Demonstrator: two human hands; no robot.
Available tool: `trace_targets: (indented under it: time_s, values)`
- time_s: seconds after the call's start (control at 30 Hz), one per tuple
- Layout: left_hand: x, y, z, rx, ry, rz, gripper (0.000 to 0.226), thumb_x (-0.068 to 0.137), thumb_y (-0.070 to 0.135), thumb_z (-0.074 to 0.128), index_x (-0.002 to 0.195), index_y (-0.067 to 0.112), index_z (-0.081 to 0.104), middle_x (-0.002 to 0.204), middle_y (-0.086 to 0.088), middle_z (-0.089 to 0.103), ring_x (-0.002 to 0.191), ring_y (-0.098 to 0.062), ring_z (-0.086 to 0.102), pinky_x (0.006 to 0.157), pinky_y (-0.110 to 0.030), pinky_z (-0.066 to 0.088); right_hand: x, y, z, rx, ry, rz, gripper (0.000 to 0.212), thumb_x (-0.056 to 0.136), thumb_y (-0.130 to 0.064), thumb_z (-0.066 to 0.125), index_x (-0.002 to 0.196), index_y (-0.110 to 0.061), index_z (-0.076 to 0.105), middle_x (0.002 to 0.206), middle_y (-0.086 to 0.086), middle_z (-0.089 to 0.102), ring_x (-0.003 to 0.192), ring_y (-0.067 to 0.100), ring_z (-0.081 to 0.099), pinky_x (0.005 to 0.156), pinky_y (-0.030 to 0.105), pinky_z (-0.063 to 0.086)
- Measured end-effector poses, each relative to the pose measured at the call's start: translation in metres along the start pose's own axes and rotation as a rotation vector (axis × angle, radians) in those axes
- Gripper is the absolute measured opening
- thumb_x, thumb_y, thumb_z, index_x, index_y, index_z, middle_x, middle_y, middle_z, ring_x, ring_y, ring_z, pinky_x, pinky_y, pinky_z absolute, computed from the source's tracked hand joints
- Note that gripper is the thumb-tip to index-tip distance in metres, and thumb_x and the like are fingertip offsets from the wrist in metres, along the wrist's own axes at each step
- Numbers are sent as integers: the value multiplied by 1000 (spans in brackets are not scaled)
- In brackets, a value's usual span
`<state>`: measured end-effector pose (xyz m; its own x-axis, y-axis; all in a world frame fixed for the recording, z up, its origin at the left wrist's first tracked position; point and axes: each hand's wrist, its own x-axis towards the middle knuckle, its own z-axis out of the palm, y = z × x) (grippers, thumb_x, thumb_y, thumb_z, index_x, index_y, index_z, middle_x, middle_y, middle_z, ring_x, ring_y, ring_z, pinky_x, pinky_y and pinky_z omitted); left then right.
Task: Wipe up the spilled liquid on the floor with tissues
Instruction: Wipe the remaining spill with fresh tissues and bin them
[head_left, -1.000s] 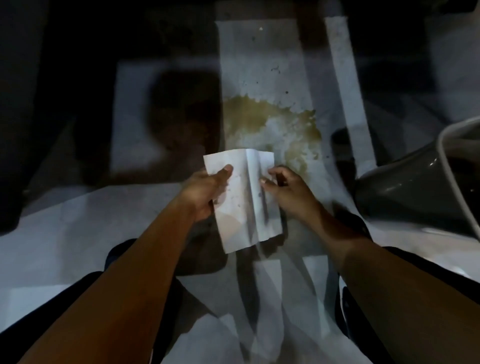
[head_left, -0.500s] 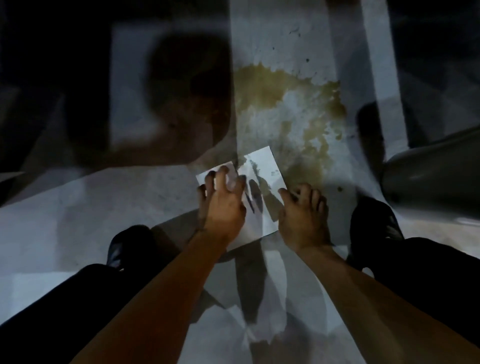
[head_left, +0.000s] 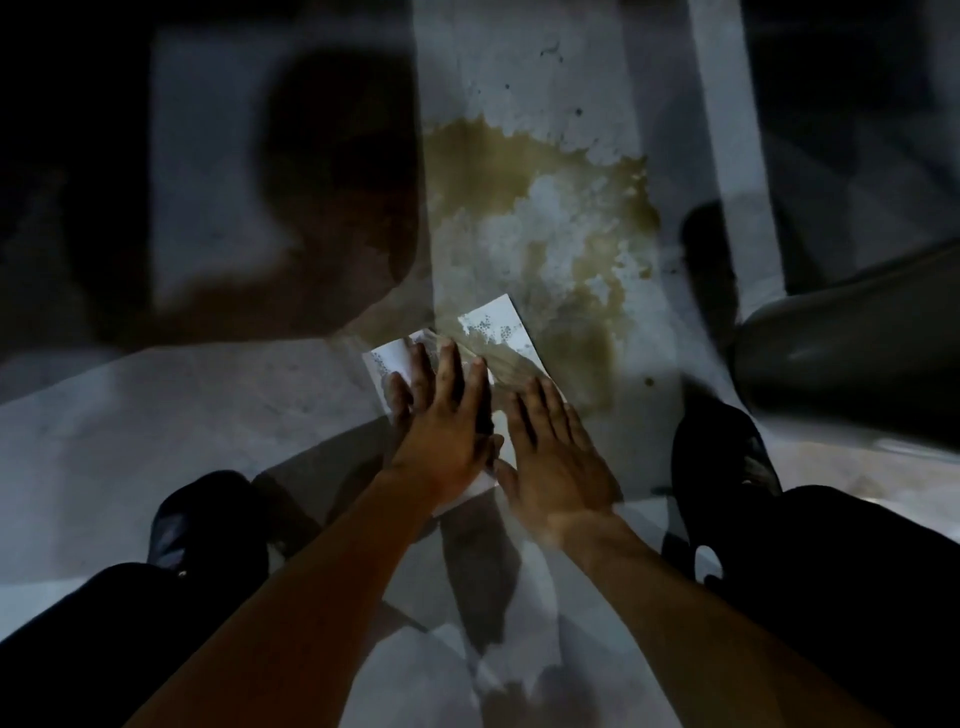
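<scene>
A white tissue (head_left: 493, 332) lies flat on the pale floor (head_left: 156, 415), at the near edge of a yellow-brown spill (head_left: 519, 171). Its far part shows wet blotches and speckles. My left hand (head_left: 441, 431) presses palm-down on the tissue's left half, fingers stretched out. My right hand (head_left: 556, 462) lies flat beside it, covering the tissue's right near corner. Both hands hide most of the sheet. The spill spreads ahead and to the right of the tissue.
My two dark shoes stand either side of the hands, the left shoe (head_left: 208, 519) and the right shoe (head_left: 722, 457). A rounded grey object (head_left: 841, 353) sits at the right. Heavy shadows cover the floor at the left and far side.
The tissue went from being held unfolded in the air to lying on the floor. My right hand moved from the floor beside it onto the sheet, and wet patches now show on it.
</scene>
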<state>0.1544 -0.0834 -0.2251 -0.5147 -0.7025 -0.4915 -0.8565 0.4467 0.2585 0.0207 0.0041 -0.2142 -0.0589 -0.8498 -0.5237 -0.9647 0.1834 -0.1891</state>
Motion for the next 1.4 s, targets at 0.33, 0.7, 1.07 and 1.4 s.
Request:
trace_targets:
  time_s: [0.33,0.7,1.07,1.4]
  values:
    - [26,18,-12,50,-28,18,81,98,59,37,159,28,-8,164,-17,-25,145,-49,-28,116,-72,-4,17,25,-3,34,115,6,79,103,-58,22,162,-7,6,170,16,-2,158,29,-9,129,46,6]
    - [42,8,-60,98,92,159,100,80,54,73,156,44,8,167,-9,-11,151,-46,-6,115,-67,20,30,17,-33,34,246,32,82,88,-55,50,155,-11,34,165,17,24,156,33,15,121,51,30]
    - [21,23,-26,131,-16,123,82,93,32,59,160,29,10,167,-14,4,152,-42,6,121,-57,23,9,12,12,-31,95,12,76,97,-39,41,158,-10,6,170,9,-13,157,28,-14,127,47,8]
    - [49,87,-26,-20,86,8,62,94,26,58,150,22,34,145,-21,32,128,-45,32,99,-53,49,35,95,-32,70,203,-134,84,76,-32,49,155,-6,38,166,12,28,157,28,18,125,50,25]
